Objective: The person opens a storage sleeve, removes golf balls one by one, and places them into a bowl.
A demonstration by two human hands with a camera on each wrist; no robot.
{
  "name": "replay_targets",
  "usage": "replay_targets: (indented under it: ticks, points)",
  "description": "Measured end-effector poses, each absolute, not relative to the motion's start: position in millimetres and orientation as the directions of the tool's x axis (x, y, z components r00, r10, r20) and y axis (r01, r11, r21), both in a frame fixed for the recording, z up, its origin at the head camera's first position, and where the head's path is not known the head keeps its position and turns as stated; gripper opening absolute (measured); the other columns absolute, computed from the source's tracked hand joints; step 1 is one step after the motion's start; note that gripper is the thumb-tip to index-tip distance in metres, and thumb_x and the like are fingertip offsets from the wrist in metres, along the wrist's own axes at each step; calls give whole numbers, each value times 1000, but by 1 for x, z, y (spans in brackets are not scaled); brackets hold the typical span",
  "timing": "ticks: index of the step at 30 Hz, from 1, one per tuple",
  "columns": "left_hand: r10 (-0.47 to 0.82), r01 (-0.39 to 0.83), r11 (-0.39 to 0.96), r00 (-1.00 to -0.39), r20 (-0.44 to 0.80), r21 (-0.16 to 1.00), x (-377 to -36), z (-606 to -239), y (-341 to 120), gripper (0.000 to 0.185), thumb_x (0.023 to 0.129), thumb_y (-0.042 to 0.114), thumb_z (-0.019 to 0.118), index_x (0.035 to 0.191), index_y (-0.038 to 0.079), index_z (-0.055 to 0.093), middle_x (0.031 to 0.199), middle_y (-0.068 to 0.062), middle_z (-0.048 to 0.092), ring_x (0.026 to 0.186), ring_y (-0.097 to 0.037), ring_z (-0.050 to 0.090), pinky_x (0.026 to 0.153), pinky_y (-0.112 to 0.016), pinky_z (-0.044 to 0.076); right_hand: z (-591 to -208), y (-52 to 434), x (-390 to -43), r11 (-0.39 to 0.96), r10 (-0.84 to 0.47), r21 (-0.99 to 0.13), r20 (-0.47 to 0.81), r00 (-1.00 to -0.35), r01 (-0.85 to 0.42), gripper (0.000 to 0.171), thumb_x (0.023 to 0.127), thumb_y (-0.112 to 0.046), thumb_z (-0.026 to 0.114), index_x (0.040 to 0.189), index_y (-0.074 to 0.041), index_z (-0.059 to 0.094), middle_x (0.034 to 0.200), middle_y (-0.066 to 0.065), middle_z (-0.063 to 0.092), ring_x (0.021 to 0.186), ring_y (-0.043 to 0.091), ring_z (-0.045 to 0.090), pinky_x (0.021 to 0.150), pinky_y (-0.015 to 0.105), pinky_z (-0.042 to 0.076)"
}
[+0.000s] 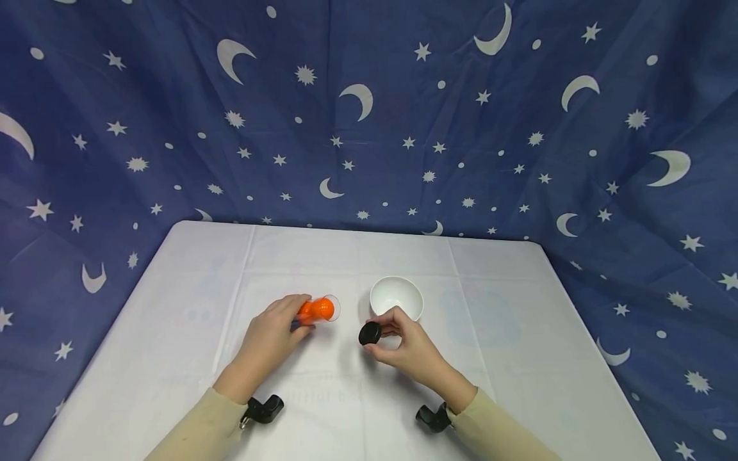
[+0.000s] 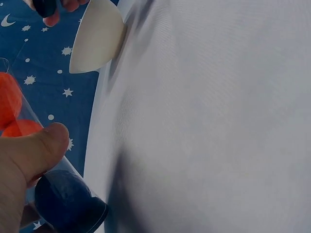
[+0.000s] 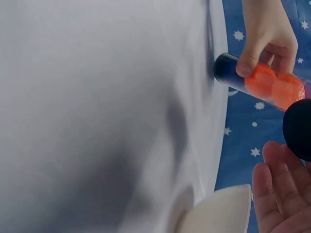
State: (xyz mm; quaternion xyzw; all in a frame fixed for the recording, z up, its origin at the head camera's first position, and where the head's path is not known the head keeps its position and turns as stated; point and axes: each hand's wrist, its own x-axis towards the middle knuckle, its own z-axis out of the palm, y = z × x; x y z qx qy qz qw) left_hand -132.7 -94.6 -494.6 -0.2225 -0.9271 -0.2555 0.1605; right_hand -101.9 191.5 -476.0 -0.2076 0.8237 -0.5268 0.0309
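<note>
My left hand [image 1: 270, 338] grips a clear tube [image 1: 337, 308] with orange balls [image 1: 323, 309] inside. In the left wrist view, a dark blue ball [image 2: 63, 199] sits at the tube's lower end, below the orange balls [image 2: 9, 99] and the thumb. The right wrist view shows the tube standing near upright, its dark end [image 3: 225, 68] at the table. My right hand [image 1: 412, 351] pinches a round black cap [image 1: 369, 333] between thumb and fingers, apart from the tube and to its right. Behind that hand stands a white bowl [image 1: 396, 293], partly hidden by the fingers.
A white cloth covers the table [image 1: 323, 256]. A blue curtain [image 1: 392, 179] with moons and stars hangs behind and beside it. Black wrist cameras [image 1: 265, 410] sit at both wrists, close over the cloth.
</note>
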Motion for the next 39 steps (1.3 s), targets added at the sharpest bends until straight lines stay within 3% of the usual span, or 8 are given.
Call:
replay_targets:
  ticks: [6,14,22,32,39]
  points:
    - [333,503,765,-843,422,403,-131,-495,-95,61,73,25,86,126,9,60,121,-6,63,110,-25,60,87,-44,52,-485,189,-96,445,-437,-841,97,-894,-309,40,80,-24,80,110,-16,54,113,-7,64,93,8,65,87,35,51]
    - [340,519,757,-831,439,396,-131,-494,-94,61,73,24,86,126,8,60,121,-6,63,109,-25,60,87,-43,52,-494,188,-96,580,-477,-758,-17,-879,-300,43,79,-29,81,111,-16,55,98,-10,61,93,7,61,84,27,50]
    - [342,523,753,-830,440,400,-131,-494,-94,61,73,24,86,125,8,60,120,-6,63,109,-25,60,88,-43,51,-497,193,-95,680,-487,-638,-23,-873,-362,64,79,-30,80,132,-12,50,107,-10,62,97,4,59,87,28,48]
    - [344,517,753,-836,427,406,-131,-496,-94,61,73,25,86,126,9,60,121,-6,63,110,-25,59,88,-44,51,-496,193,-90,739,-463,-567,-34,-886,-364,61,80,-31,79,133,-14,53,117,-4,58,99,10,53,88,33,46]
    - [350,517,752,-838,419,408,-131,-496,-94,61,73,25,86,126,9,60,122,-6,63,111,-25,59,89,-44,50,-487,193,-89,687,-483,-614,15,-876,-390,58,82,-30,78,131,-10,55,122,-1,60,104,17,57,91,33,46]
